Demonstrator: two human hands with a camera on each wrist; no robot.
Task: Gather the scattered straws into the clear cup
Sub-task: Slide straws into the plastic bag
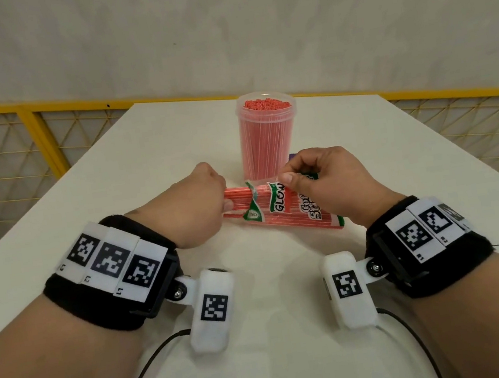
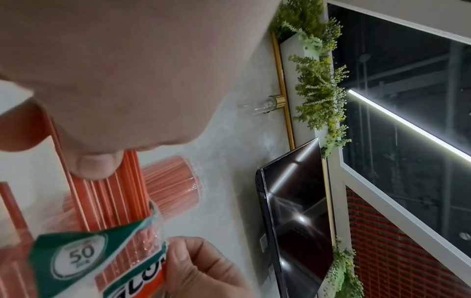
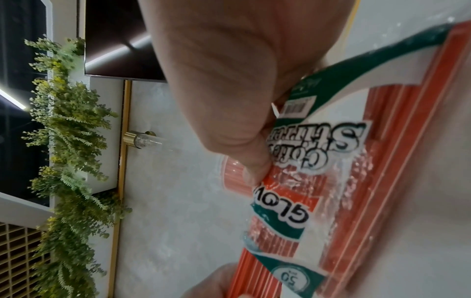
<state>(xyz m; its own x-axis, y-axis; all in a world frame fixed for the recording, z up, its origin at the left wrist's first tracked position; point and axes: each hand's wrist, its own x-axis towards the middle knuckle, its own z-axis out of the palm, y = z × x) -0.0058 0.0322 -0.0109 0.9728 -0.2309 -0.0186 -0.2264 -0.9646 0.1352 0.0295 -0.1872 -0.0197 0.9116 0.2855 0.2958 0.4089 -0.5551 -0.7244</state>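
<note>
A person's left hand (image 1: 199,204) grips the bare ends of a bundle of red straws (image 1: 236,198) while the right hand (image 1: 320,179) pinches the printed plastic wrapper (image 1: 292,206) between thumb and curled fingers (image 1: 306,166), the pack held low over the white tabletop (image 1: 269,269). The clear cup (image 1: 268,136) stands upright at 12 o'clock from the hands, just beyond the pack and already packed with red straws to near its rim.

The bundle looks to be coming out of the wrapper toward 9 o'clock. If the left hand's hold is loose, thin straws could fan out and roll across the tabletop. If the wrapper catches, a sharp tug could bend them or jerk a hand into the nearby cup and tip it. With so little room visible at the cup's mouth, forcing in a whole bundle could leave straws standing proud or spilling over the side.

The left hand's fingertips are hidden under the bundle in the head view; its wrist view shows only the thumb (image 2: 94,167) pressed on the straws. Whether the pack's underside touches the tabletop cannot be told. A small dark purple object (image 1: 292,156) beside the cup's base is mostly hidden behind the right hand. The wrapper's lettering is creased and only partly legible.
</note>
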